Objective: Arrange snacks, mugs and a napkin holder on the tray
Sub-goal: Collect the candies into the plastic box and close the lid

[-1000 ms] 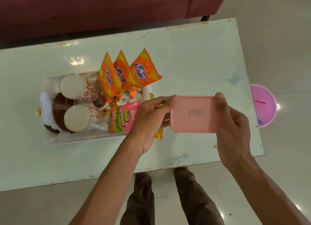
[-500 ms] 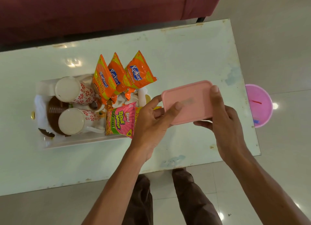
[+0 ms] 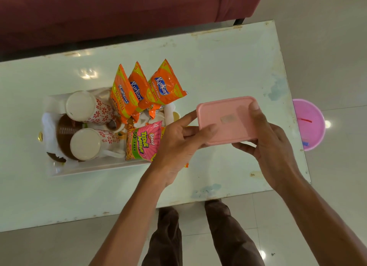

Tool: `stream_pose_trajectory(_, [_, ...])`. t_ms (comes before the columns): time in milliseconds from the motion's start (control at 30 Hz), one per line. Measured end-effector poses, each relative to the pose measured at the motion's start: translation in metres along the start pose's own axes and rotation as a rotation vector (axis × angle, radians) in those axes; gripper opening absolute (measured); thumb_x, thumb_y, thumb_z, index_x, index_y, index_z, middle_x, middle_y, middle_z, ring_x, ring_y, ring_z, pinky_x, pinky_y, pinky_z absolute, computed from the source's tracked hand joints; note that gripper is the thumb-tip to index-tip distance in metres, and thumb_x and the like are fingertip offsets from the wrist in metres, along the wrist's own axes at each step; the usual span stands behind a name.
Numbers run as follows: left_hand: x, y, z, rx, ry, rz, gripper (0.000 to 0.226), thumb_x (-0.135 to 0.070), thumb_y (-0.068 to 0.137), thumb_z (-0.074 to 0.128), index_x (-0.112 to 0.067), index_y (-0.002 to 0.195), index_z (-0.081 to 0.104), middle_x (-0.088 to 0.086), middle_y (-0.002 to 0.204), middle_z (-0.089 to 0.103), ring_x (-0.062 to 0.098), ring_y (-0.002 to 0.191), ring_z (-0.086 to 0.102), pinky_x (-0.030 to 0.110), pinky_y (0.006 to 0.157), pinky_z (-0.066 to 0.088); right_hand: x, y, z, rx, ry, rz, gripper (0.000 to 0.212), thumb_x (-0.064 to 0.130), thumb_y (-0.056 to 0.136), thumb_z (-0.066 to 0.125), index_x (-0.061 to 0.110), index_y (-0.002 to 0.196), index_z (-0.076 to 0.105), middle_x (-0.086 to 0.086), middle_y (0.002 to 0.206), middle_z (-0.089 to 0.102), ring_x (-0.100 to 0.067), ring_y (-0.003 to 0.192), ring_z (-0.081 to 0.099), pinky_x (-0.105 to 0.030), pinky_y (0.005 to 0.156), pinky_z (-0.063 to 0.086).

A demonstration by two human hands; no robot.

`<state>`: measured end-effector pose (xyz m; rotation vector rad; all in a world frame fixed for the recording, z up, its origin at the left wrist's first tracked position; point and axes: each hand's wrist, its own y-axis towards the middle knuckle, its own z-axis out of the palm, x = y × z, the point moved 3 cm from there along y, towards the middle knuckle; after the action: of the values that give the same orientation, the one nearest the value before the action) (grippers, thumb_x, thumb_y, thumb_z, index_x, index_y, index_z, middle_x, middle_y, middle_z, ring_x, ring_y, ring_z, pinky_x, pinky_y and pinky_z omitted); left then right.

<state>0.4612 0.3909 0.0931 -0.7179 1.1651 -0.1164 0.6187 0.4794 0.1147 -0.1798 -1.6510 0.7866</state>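
A pink rectangular box (image 3: 228, 119) hangs above the table, tilted, held at its left edge by my left hand (image 3: 178, 142) and at its right edge by my right hand (image 3: 272, 142). To the left stands a white tray (image 3: 89, 169). On it lie two white mugs with red flowers (image 3: 89, 108) (image 3: 89, 143), three orange Kurkure packets (image 3: 143, 89), a pink Bingo packet (image 3: 145, 143) and a brown napkin holder (image 3: 63, 134) with white napkins. My left hand hides the tray's right end.
The pale glass table (image 3: 218, 67) reaches its right edge near the box. A pink bucket (image 3: 308, 124) stands on the floor past that edge. A dark red sofa (image 3: 119, 11) runs behind the table. My legs (image 3: 198, 236) are at the near edge.
Both hands have lifted the pink box, tilted it and carried it slightly left and away from me. The tray's contents have not moved.
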Motion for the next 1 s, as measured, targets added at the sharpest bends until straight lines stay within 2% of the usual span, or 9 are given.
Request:
stream_pose_trajectory(100, [-0.009,0.005,-0.005,0.023,0.021,0.005,0.056,-0.033,0.078,0.071,-0.016,0.131,0.065,-0.001,0.094,0.080,0.010,0.094,0.075,0.029,0.083,0.060,0.001,-0.001,0.000,0.108,-0.053,0.029,0.038,0.051,0.082,0.061,0.017,0.089,0.077,0.003,0.090,0.076,-0.015,0.093,0.071,-0.032,0.080,0.059])
stream_pose_trajectory(167, [-0.011,0.010,-0.003,-0.008,0.078,0.033,0.051,-0.032,0.085,0.070,-0.018,0.134,0.064,-0.007,0.093,0.080,0.007,0.095,0.074,0.028,0.083,0.060,-0.004,-0.002,0.002,0.028,-0.020,0.040,0.035,0.045,0.084,0.064,0.012,0.093,0.075,0.002,0.088,0.076,-0.013,0.090,0.071,-0.033,0.082,0.059])
stream_pose_trajectory(267, [-0.004,0.014,0.007,-0.261,-0.030,0.023,0.047,-0.029,0.089,0.074,-0.018,0.134,0.062,0.003,0.101,0.080,0.011,0.095,0.076,0.035,0.088,0.061,-0.013,-0.006,0.016,-0.085,0.126,0.051,0.032,0.039,0.089,0.065,0.014,0.108,0.071,-0.003,0.100,0.075,-0.016,0.098,0.071,-0.032,0.085,0.057])
stream_pose_trajectory(367, [0.002,0.014,0.022,-0.386,-0.154,0.009,0.039,-0.025,0.084,0.080,-0.013,0.119,0.066,0.005,0.108,0.078,0.016,0.097,0.076,0.041,0.090,0.061,-0.019,-0.009,0.031,-0.123,0.277,0.075,0.051,0.035,0.091,0.066,0.024,0.136,0.045,0.008,0.107,0.073,-0.014,0.101,0.071,-0.031,0.085,0.057])
stream_pose_trajectory(500, [0.001,0.028,0.016,-0.362,-0.068,0.027,0.022,-0.015,0.086,0.077,-0.016,0.107,0.073,0.002,0.105,0.079,0.017,0.097,0.076,0.041,0.090,0.060,-0.016,-0.005,0.025,-0.179,-0.133,-0.012,0.046,0.040,0.084,0.073,0.031,0.125,0.054,0.016,0.108,0.071,0.000,0.098,0.068,-0.021,0.078,0.054])
stream_pose_trajectory(667, [-0.003,0.055,0.009,-0.172,0.114,0.035,0.046,-0.013,0.086,0.077,-0.011,0.130,0.066,0.005,0.119,0.075,0.008,0.099,0.071,0.023,0.082,0.057,0.001,0.023,0.010,-0.049,-0.276,-0.087,0.038,0.036,0.090,0.068,0.033,0.127,0.063,0.017,0.112,0.072,0.003,0.098,0.068,-0.011,0.073,0.053])
stream_pose_trajectory(800, [0.003,0.060,0.021,-0.403,0.201,0.025,0.077,-0.039,0.076,0.076,-0.007,0.142,0.054,0.011,0.137,0.065,0.019,0.122,0.065,0.037,0.099,0.056,-0.005,0.044,0.018,-0.076,-0.297,-0.050,0.033,0.027,0.091,0.067,0.034,0.123,0.067,0.017,0.102,0.075,0.001,0.093,0.070,-0.021,0.080,0.055])
stream_pose_trajectory(933, [0.012,0.061,0.027,-0.498,0.157,0.038,0.010,-0.029,0.090,0.063,-0.024,0.094,0.071,-0.003,0.094,0.076,0.015,0.087,0.071,0.030,0.073,0.057,-0.019,0.062,0.029,-0.155,-0.344,-0.020,0.030,0.024,0.090,0.065,0.032,0.119,0.066,0.016,0.102,0.073,-0.004,0.093,0.069,-0.028,0.086,0.057])
stream_pose_trajectory(1000, [0.010,0.064,0.027,-0.518,0.135,0.006,0.018,-0.024,0.100,0.055,-0.025,0.088,0.067,-0.010,0.084,0.070,0.008,0.078,0.064,0.022,0.066,0.051,-0.025,0.068,0.033,-0.191,-0.305,0.014,0.031,0.025,0.090,0.066,0.027,0.121,0.062,0.012,0.106,0.072,-0.007,0.095,0.069,-0.031,0.086,0.057])
